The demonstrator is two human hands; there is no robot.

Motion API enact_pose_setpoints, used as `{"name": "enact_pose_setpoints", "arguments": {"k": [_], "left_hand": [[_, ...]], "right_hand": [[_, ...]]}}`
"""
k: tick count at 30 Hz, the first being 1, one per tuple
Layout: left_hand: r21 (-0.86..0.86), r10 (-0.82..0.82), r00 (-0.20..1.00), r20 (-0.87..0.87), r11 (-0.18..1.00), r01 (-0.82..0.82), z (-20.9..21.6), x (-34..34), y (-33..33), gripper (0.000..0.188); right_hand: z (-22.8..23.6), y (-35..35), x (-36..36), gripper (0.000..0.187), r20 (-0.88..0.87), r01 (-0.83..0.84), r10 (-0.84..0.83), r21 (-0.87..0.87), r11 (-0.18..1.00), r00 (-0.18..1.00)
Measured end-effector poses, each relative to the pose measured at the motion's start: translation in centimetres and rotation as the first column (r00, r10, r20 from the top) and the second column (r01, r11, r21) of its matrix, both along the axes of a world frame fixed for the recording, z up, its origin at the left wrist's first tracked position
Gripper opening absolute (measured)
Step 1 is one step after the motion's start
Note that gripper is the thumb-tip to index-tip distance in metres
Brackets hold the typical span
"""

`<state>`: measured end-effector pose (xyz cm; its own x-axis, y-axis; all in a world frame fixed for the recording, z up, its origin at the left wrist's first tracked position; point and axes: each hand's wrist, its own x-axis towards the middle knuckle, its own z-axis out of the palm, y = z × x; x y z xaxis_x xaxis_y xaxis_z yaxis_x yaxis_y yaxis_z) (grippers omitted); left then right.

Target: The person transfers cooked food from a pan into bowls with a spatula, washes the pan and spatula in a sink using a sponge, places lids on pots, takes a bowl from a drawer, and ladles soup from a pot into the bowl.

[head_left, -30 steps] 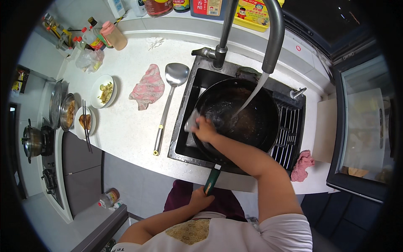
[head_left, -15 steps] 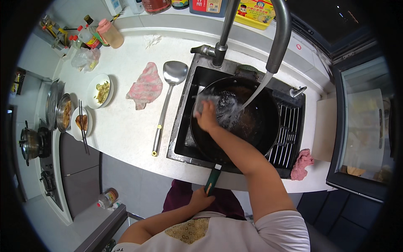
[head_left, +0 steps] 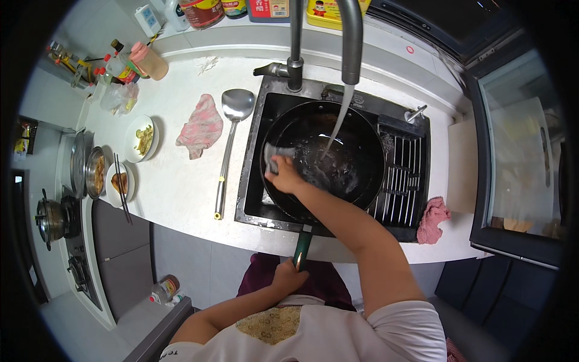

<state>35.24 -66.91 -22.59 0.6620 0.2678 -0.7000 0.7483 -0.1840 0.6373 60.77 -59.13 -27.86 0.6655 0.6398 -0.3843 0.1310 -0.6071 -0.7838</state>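
One pan (head_left: 356, 160) lies in the sink (head_left: 257, 204), mostly right of the right hand (head_left: 286, 175), which pinches one grey pad (head_left: 276, 151) at its left wall. Its one handle (head_left: 303, 244) runs bodyward into the left hand (head_left: 289, 277), closed round it. Left of the right hand, the worktop (head_left: 178, 184) bears one spatula (head_left: 228, 151), one pink-white cloth (head_left: 201, 128) and, farther off, two white bowls (head_left: 132, 136).

White short-sleeved shirt (head_left: 350, 332), maroon bottoms (head_left: 329, 283)

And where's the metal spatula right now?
In the head view, the metal spatula lies on the white counter, left of the sink, beside the pink-patterned cloth.
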Motion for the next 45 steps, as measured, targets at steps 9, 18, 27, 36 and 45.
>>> {"name": "enact_pose_setpoints", "arguments": {"k": [9,18,27,36,45], "left_hand": [[-0.152,0.004,0.996,-0.085,0.988,-0.017,-0.4,0.4,-0.1,0.032],[-0.531,0.168,0.972,-0.166,0.815,-0.232,1.3,1.6,0.7,0.024],[-0.638,0.034,0.98,-0.196,0.754,-0.154,1.4,2.6,1.3,0.019],[-0.667,0.148,0.968,-0.204,0.702,-0.248,0.8,2.0,1.1,0.021],[-0.717,0.176,0.967,-0.185,0.649,-0.255,0.4,1.7,0.9,0.021]], "right_hand": [[5.3,-14.0,-1.4,0.043,-0.222,-0.626,0.604,-0.038,0.779,0.766],[9.6,-18.6,6.0,0.043,-0.326,-0.633,0.796,-0.769,0.09,0.509],[0.1,-5.5,-3.0,0.079,-0.058,-0.545,0.55,0.081,0.834,0.833],[0.0,-1.2,10.9,0.081,0.747,-0.059,0.283,-0.312,0.948,0.602],[3.6,-18.5,14.0,0.051,0.633,0.158,0.724,-0.772,0.616,0.272]]}}
